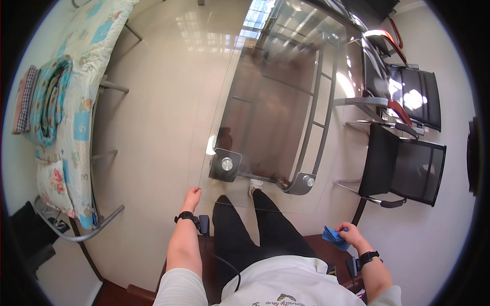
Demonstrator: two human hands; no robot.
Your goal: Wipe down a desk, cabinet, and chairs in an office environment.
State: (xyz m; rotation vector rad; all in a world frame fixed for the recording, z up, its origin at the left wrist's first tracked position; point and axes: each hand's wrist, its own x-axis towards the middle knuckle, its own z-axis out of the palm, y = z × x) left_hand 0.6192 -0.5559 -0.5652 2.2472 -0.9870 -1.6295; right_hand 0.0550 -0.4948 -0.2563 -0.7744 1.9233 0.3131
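A glass-topped table [268, 114] with a dark lower shelf and metal corner fittings stands before me. My left hand [192, 197] is at the table's near left corner, fingers curled; whether it touches the glass edge I cannot tell. My right hand [349, 232] is shut on a blue cloth [335, 238], which hangs bunched from the fingers, right of my legs and away from the glass. Each wrist wears a black strap with a small device.
A folding bed [82, 153] with a patterned sheet, a rolled quilt [49, 101] and a pillow [55, 183] stands at the left. Black mesh chairs [379, 160] line the right side. I sit on a reddish-brown seat [208, 264].
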